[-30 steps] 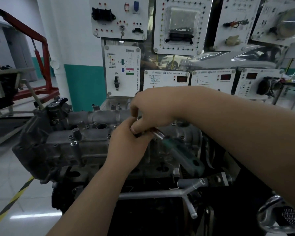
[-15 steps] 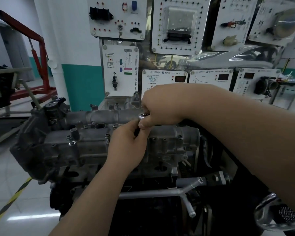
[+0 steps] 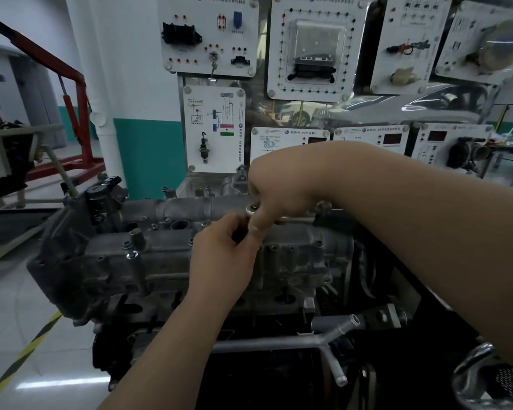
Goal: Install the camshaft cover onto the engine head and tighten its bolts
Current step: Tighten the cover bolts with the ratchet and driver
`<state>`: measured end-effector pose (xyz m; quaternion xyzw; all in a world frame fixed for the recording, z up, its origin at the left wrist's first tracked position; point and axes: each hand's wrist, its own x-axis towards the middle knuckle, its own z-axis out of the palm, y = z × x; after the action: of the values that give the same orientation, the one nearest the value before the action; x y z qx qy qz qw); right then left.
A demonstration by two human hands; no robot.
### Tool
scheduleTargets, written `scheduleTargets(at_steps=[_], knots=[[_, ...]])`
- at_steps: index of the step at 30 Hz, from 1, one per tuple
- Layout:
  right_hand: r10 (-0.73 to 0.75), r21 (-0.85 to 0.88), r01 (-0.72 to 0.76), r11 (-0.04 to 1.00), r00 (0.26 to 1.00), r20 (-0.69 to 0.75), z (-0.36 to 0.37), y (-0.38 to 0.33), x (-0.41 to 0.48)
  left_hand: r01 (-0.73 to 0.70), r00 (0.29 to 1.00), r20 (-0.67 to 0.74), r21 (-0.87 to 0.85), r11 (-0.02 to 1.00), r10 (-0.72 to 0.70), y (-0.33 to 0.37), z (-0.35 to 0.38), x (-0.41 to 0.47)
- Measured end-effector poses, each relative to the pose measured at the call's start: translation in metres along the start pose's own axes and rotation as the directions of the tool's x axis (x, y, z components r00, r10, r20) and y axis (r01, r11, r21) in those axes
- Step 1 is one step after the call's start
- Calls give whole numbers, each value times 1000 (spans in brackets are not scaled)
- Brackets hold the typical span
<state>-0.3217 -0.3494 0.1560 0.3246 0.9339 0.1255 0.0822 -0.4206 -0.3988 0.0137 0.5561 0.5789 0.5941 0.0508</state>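
Far side: a row of white training panels (image 3: pixel 209 35) hangs on a frame, each carrying mounted electrical parts; one (image 3: pixel 314 47) holds a clear-covered box ringed with small coloured sockets. Lower panels (image 3: pixel 370 137) show red digital readouts. Far left: a red hoist frame (image 3: pixel 77 113) stands on the floor. A white pipe (image 3: pixel 107 93) runs down the white-and-teal wall. Near left: yellow-and-black floor tape (image 3: pixel 21 359) crosses the glossy floor.
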Motion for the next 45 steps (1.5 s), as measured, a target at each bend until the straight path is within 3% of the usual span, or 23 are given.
scheduleTargets(at_steps=[2, 5, 11, 15, 24, 26, 31, 35, 38, 42, 45], knots=[[-55, -40, 54, 998, 998, -26, -1, 5, -1, -24, 999, 42, -5, 1000, 24, 0, -3, 0], [-108, 37, 110, 993, 993, -52, 0, 9, 1, -28, 996, 81, 4, 1000, 27, 0, -5, -1], [14, 91, -12, 996, 1000, -19, 7, 6, 3, 18, 1000, 13, 34, 999, -18, 3, 0, -1], [-74, -75, 67, 995, 993, -89, 3, 6, 1, 14, 1000, 20, -10, 1000, -14, 2, -2, 0], [-55, 107, 63, 992, 995, -78, 11, 6, 2, -40, 991, 126, 63, 997, 32, 2, -2, 0], [-47, 170, 58, 984, 997, -66, 13, 1, 3, 6, 995, 98, 27, 1000, -9, 1, 0, 3], [-67, 22, 70, 997, 993, -100, 2, 2, 1, 6, 997, 76, 38, 999, -9, 2, -2, 0], [-83, 80, 93, 992, 989, -125, 4, 8, -2, -8, 993, 122, 91, 996, -3, 3, -2, 0], [-35, 81, 46, 996, 991, -128, 12, 7, -1, -45, 996, 83, 158, 986, 33, 3, 2, -1], [10, 204, 15, 979, 992, -123, 17, 10, 2, -22, 999, 28, 127, 992, 19, 3, 3, 1], [-15, 136, 32, 990, 992, -127, 14, 14, 2, -9, 1000, -14, 140, 990, 11, 1, 5, 1]])
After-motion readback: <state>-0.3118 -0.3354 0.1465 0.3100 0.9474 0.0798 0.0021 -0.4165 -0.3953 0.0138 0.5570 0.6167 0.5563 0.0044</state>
